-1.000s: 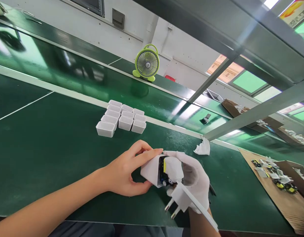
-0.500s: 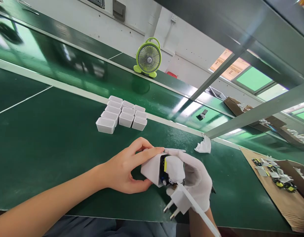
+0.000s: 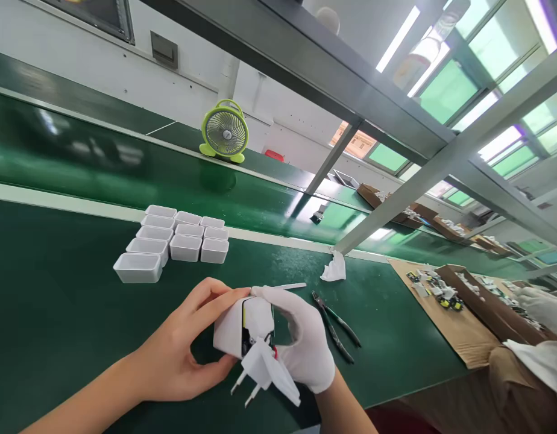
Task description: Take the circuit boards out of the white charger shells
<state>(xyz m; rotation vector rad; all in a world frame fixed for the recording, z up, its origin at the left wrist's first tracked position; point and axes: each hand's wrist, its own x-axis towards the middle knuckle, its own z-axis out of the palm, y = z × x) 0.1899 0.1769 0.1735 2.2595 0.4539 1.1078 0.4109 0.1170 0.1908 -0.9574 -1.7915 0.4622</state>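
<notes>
My left hand (image 3: 183,346), bare, grips a white plastic casing (image 3: 226,333) between thumb and fingers, its open end facing right. In my right hand (image 3: 308,343), which wears a white glove, is a circuit assembly (image 3: 259,319) with a white cover and a yellow strip. It sits partly inside the casing's mouth; how deep is hidden. A white two-pin plug (image 3: 257,363) hangs below with its pins pointing down-left, beside a white strip (image 3: 283,380). Cutting pliers (image 3: 335,325) lie on the table right of my gloved hand. A thin white strip (image 3: 290,286) lies behind my fingers.
Several open white casings (image 3: 140,268) stand grouped at the back left. A crumpled white piece (image 3: 335,268) lies near the post. At right, cardboard (image 3: 454,334) bears several circuit assemblies (image 3: 441,292), near another person's gloved hand (image 3: 538,304). A green fan (image 3: 225,131) stands behind.
The view has swung right, showing the pliers and another person's gloved hand. The circuit assembly sits deeper in the casing, with less of its black and yellow side showing.
</notes>
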